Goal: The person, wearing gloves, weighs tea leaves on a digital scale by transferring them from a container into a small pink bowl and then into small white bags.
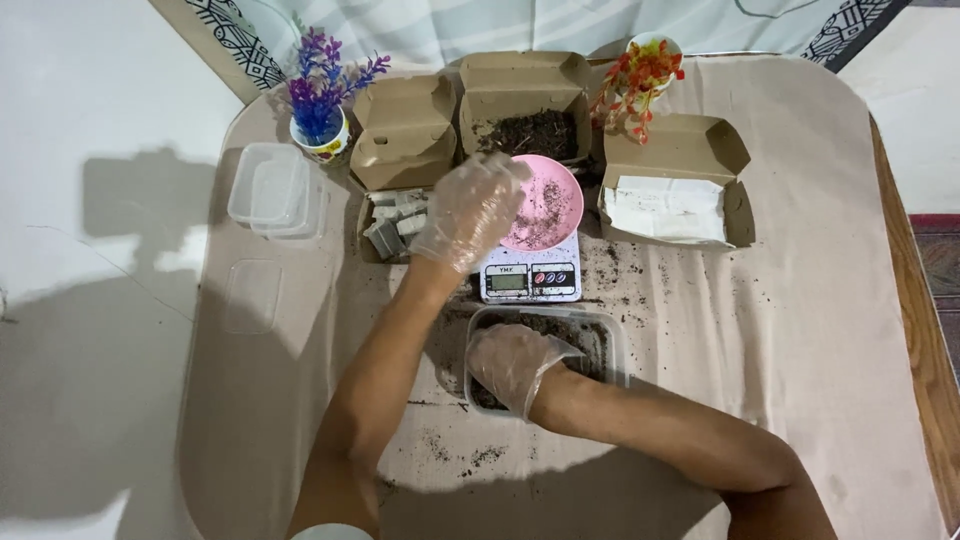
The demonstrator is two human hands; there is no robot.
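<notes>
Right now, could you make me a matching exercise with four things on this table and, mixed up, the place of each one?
Things:
1. pink bowl
2. purple artificial flowers
3. right hand
4. box with white paper

Places:
A. in a cup at the far left corner
B. on the kitchen scale
C. far right of the row of boxes
D. in the clear container of soil

Pairs: 1-B, 2-A, 3-D, 4-C
</notes>
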